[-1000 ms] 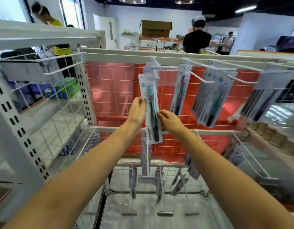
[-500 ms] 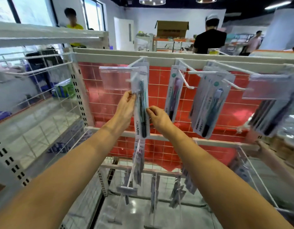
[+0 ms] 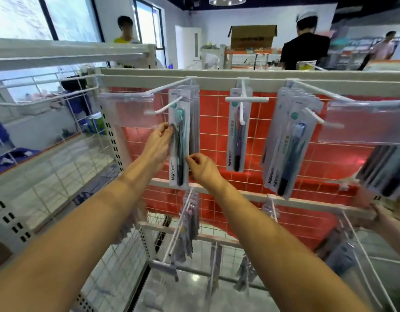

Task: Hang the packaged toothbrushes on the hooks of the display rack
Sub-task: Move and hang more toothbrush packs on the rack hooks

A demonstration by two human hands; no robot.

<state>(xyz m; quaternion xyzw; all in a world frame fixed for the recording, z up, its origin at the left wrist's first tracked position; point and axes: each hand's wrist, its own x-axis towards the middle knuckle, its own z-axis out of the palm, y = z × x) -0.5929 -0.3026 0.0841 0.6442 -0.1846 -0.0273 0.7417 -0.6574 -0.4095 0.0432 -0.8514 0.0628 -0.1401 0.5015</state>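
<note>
Head view, toothbrush pack [image 3: 179,140] upright on hook [image 3: 165,106], bristles up, left hand [image 3: 159,143] and right hand [image 3: 202,167] grip pinching its edges

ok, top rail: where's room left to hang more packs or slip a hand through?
Free: the centre hook carries few packs, with bare red grid on both sides for a hand. Crowded: the left hook, where left hand and right hand hold the front pack, and the stack to the right.
</note>
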